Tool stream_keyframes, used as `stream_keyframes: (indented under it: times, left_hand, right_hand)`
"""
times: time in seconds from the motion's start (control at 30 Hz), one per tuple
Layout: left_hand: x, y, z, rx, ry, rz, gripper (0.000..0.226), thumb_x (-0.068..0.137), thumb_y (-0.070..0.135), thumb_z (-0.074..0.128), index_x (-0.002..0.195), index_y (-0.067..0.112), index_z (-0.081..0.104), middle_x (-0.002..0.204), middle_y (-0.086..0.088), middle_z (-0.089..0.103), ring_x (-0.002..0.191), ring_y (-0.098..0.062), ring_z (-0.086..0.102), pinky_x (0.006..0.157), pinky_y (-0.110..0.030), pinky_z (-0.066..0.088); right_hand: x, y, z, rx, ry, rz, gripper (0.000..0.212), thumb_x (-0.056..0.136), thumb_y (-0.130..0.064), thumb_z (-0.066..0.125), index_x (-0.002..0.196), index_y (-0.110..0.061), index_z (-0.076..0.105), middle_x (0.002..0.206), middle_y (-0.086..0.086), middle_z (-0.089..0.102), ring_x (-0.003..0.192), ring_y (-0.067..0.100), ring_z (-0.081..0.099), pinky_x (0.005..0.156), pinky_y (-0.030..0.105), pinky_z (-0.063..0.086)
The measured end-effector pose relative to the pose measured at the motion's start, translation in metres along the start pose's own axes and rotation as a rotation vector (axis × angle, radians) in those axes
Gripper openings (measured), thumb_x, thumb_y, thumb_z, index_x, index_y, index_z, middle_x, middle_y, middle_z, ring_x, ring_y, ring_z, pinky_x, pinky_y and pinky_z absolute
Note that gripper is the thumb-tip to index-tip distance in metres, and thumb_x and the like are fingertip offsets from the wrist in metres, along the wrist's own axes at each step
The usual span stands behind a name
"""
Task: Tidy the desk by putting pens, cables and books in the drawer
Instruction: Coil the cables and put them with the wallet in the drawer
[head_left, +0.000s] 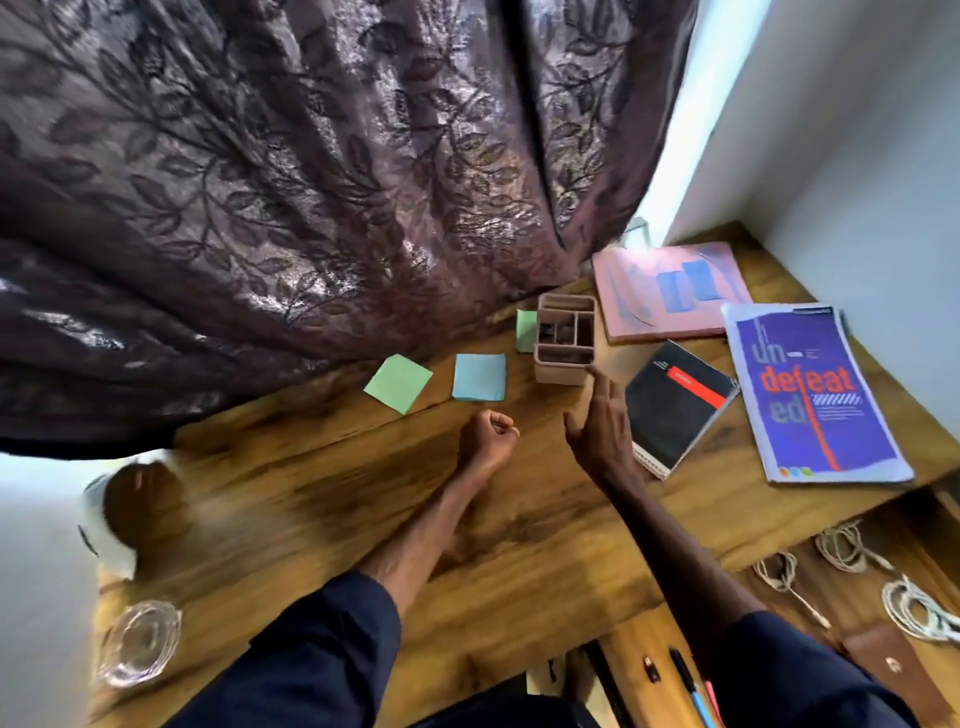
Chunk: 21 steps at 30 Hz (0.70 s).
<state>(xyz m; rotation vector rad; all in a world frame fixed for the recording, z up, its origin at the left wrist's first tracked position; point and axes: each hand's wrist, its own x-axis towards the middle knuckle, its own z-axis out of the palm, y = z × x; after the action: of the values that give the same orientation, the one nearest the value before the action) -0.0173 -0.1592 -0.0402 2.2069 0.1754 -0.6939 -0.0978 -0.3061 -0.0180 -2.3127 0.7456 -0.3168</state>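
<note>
Pink book (670, 288), black notebook (675, 410) and purple book (815, 395) flat on right end of wooden desk (311, 467). Drawer (644, 639) open below front edge, at right; cables (914, 608) and pens (685, 680) inside. Left hand (488, 434) curled into fist over mid-desk, gripping nothing. Right hand (602, 426) fingers spread, between organizer (565, 338) and black notebook, gripping nothing. Sticky notes (479, 378) left of organizer. Glass (137, 642) at left front corner. Leaf-patterned curtain (311, 182) draped onto back edge; white wall (857, 156) at right.
</note>
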Motion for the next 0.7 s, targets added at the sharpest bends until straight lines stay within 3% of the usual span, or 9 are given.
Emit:
stream_keyframes:
  times: [0.13,0.23,0.33,0.43,0.53,0.63,0.7]
  left_hand:
    - [0.006,-0.001,-0.006,0.001,0.0,-0.019,0.014,0.084,0.017,0.074,0.083,0.028,0.065,0.087,0.003,0.074,0.082,-0.018,0.073,0.076,-0.039,0.064]
    - [0.005,-0.003,-0.008,-0.002,-0.037,-0.024,0.013,0.087,0.016,0.073,0.087,0.027,0.066,0.091,0.002,0.074,0.085,-0.019,0.073,0.078,-0.039,0.064]
    - [0.003,-0.007,-0.012,-0.016,-0.064,-0.025,0.012,0.09,0.014,0.071,0.094,0.025,0.068,0.094,0.001,0.073,0.085,-0.017,0.072,0.074,-0.033,0.064]
    - [0.0,-0.01,-0.017,-0.052,-0.085,-0.017,0.01,0.093,0.014,0.069,0.1,0.021,0.069,0.094,0.001,0.073,0.078,-0.014,0.072,0.061,-0.022,0.058]
    - [-0.002,-0.011,-0.02,-0.098,-0.1,0.002,0.01,0.094,0.016,0.07,0.103,0.018,0.07,0.094,0.0,0.073,0.073,-0.011,0.07,0.056,-0.019,0.054]
    - [-0.003,-0.01,-0.014,-0.158,-0.105,0.027,0.014,0.095,0.025,0.07,0.106,0.017,0.07,0.094,-0.001,0.074,0.072,-0.012,0.07,0.057,-0.021,0.055]
    - [-0.004,-0.007,-0.004,-0.205,-0.122,0.034,0.032,0.093,0.046,0.067,0.108,0.018,0.067,0.092,-0.002,0.075,0.073,-0.014,0.07,0.061,-0.026,0.058]
  right_hand:
    - [0.032,-0.008,-0.002,-0.17,-0.058,0.035,0.063,0.087,-0.019,0.071,0.143,-0.022,0.043,0.146,0.024,0.037,0.123,0.045,0.051,0.094,0.046,0.05]
    - [0.049,-0.004,0.002,-0.221,-0.134,0.058,0.05,0.089,-0.02,0.068,0.136,-0.023,0.051,0.13,0.018,0.054,0.11,0.043,0.059,0.083,0.046,0.052]
    - [0.055,0.0,0.005,-0.152,-0.041,0.054,0.029,0.09,-0.014,0.064,0.119,-0.02,0.065,0.108,0.017,0.069,0.094,0.042,0.066,0.068,0.041,0.051]
    - [0.05,0.009,0.007,-0.099,0.044,0.044,0.015,0.093,-0.016,0.065,0.105,-0.017,0.073,0.094,0.017,0.073,0.082,0.04,0.068,0.059,0.037,0.046]
    - [0.034,0.023,0.008,-0.005,0.097,0.002,0.007,0.091,-0.018,0.07,0.096,-0.015,0.073,0.088,0.013,0.075,0.075,0.035,0.071,0.056,0.041,0.053]
    - [0.009,0.031,0.002,0.059,0.114,-0.063,0.006,0.087,-0.016,0.075,0.092,-0.018,0.074,0.087,0.005,0.075,0.073,0.022,0.071,0.058,0.04,0.054]
    - [-0.01,0.033,-0.008,0.073,0.105,-0.125,0.01,0.084,-0.01,0.078,0.092,-0.017,0.075,0.089,0.002,0.075,0.075,0.017,0.07,0.061,0.037,0.054]
